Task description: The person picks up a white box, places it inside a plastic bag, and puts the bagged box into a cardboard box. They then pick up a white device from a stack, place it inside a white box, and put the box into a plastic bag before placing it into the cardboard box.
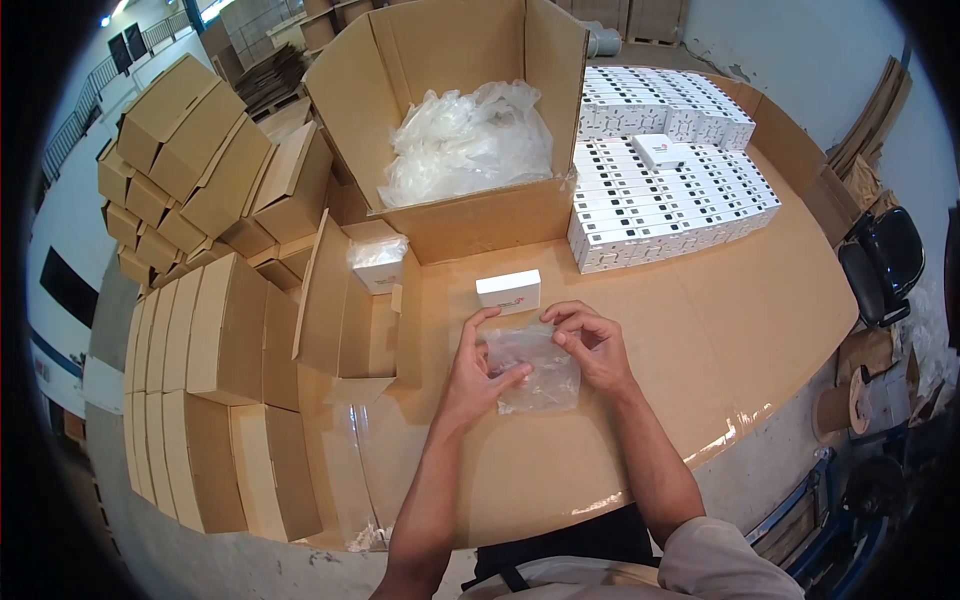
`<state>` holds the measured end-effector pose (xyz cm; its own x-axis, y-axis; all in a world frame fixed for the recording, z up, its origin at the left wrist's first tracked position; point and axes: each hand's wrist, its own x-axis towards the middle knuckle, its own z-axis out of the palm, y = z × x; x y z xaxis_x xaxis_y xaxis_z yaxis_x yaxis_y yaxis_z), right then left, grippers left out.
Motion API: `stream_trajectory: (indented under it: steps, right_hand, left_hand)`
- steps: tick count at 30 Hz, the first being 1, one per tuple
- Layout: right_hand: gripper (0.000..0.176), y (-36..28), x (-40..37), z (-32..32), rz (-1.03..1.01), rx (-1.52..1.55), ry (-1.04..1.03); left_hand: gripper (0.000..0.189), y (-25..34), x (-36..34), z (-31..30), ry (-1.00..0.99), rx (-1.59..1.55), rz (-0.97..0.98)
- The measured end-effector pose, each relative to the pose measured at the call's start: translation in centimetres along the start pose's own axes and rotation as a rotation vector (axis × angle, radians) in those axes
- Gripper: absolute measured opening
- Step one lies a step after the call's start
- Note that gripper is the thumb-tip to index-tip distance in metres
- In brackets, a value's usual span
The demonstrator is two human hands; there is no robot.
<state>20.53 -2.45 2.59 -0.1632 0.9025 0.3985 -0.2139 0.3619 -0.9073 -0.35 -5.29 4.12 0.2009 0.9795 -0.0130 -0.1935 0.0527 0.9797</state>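
Note:
A clear plastic bag [540, 375] is stretched between my two hands over the cardboard-covered table. My left hand [474, 375] grips the bag's left side, thumb across its front and index finger raised. At the upper right corner, my right hand [596, 350] pinches the bag between thumb and curled fingers. Just beyond my fingertips a small white box [509, 291] with printing on its side rests on the table. To the left stands an opened brown carton [330, 300], with a plastic-wrapped white box [379, 268] inside at its far end.
A large carton [490, 225] full of loose clear bags [470, 145] stands behind the white box. Rows of white boxes [670, 205] fill the back right, one lone box [658, 152] lying on top. Brown cartons [225, 330] are stacked at left. A black chair [882, 265] stands beyond the right edge.

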Motion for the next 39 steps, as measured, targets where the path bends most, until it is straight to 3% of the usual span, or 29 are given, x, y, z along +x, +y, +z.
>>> stream_trajectory:
  steps: [4,7,10,13,19,25,34,37,39]
  right_hand:
    - [0.03,-1.6,0.0,0.3,-0.114,-0.253,0.141]
    - [0.051,-2.2,0.0,0.3,-0.339,-0.761,0.192]
    - [0.063,-2.6,0.9,0.8,-0.322,-0.91,0.166]
    - [0.08,-3.9,1.9,2.0,-0.253,-1.052,0.02]
    - [0.097,-4.1,4.1,2.5,-0.206,-1.187,-0.143]
    - [0.089,-2.2,5.0,2.5,-0.206,-1.242,-0.248]
    - [0.062,0.0,5.3,2.4,-0.196,-0.977,-0.166]
    - [0.05,-0.4,5.3,3.0,-0.063,-0.83,-0.1]
    - [0.046,0.1,5.0,2.6,-0.121,-0.775,-0.046]
  left_hand:
    - [0.088,0.4,0.1,-0.9,0.045,-0.025,-0.004]
    - [0.084,0.4,0.2,-2.2,0.107,-0.08,0.036]
    - [0.074,-0.8,0.6,-3.0,0.124,-0.272,0.157]
    - [0.068,-0.8,0.3,-2.7,0.123,-0.404,0.097]
    - [0.061,-1.2,0.4,-2.5,0.095,-0.489,0.07]
    - [0.053,-1.2,0.3,-3.0,0.091,-0.568,0.011]
    - [0.049,-1.3,0.3,-3.0,0.092,-0.508,0.009]
    - [0.046,-1.7,0.6,-2.9,0.098,-0.439,0.008]
    - [0.046,-1.5,0.6,-2.8,0.098,-0.385,-0.002]
